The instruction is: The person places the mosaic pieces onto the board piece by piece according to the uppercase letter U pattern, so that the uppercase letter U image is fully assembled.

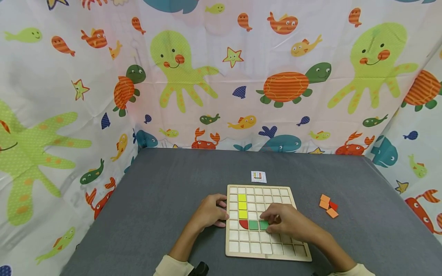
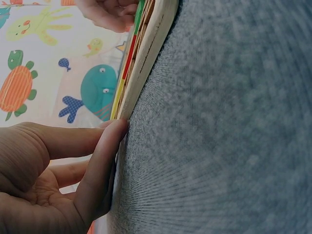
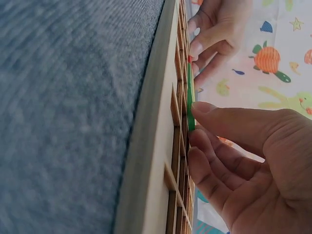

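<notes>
The right hand pinches a green tile beside its twin on the board, whose edge the left hand touches, and we judge this a seating step, next calling for a clean release.

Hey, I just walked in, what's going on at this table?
A person is laying coloured pieces on a gridded board. The left hand touches the board's left edge, while the right hand pinches a green square at the end of a row. Beside it are another green square and a curved red piece, with three yellow squares running up from there. A small card lies beyond the board, and loose orange squares lie to the right.
</notes>
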`<state>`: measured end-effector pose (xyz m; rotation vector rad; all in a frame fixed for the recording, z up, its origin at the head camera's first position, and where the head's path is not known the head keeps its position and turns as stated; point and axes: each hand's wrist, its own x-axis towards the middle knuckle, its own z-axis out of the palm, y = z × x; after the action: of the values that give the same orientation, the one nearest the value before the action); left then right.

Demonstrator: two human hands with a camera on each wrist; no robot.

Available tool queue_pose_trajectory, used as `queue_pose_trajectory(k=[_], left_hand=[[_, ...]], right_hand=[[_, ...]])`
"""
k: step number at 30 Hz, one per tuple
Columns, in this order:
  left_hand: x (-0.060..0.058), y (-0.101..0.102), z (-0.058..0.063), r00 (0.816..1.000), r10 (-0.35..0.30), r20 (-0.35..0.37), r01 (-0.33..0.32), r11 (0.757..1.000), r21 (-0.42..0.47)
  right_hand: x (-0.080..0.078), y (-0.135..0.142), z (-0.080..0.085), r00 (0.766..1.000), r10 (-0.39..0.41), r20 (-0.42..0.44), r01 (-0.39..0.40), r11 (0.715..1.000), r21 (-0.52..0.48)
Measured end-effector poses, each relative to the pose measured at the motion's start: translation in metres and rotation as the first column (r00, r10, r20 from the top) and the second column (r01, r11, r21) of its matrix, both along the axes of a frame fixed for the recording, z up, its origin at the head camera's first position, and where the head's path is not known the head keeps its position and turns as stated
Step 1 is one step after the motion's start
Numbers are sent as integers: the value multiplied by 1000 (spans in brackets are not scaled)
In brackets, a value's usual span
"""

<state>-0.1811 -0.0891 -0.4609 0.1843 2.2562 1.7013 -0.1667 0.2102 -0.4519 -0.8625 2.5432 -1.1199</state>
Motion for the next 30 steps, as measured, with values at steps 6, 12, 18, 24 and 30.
queue_pose_trajectory(k=[6,12,18,24,30], left_hand=[[0,-1,0,1000,-3,-6,3,1000,5],[0,-2,-1,1000,-4,-9,4,1000,5],[0,-1,0,1000,0,-13,0,1000,1],[0,-1,0,1000,1,-10,-1,1000,6],[0,-1,0,1000,0,-7,0,1000,6]], right_hand=[[0,-1,1,1000,-8,23,7,1000,3],[0,-2,1,1000,-7,21,7,1000,9],[-1,2,-1,1000,-30,7,30,999,17],[0,15,-1,997,-65,-39,66,998,22],[4,35,2,991,-120,-64,121,993,16]])
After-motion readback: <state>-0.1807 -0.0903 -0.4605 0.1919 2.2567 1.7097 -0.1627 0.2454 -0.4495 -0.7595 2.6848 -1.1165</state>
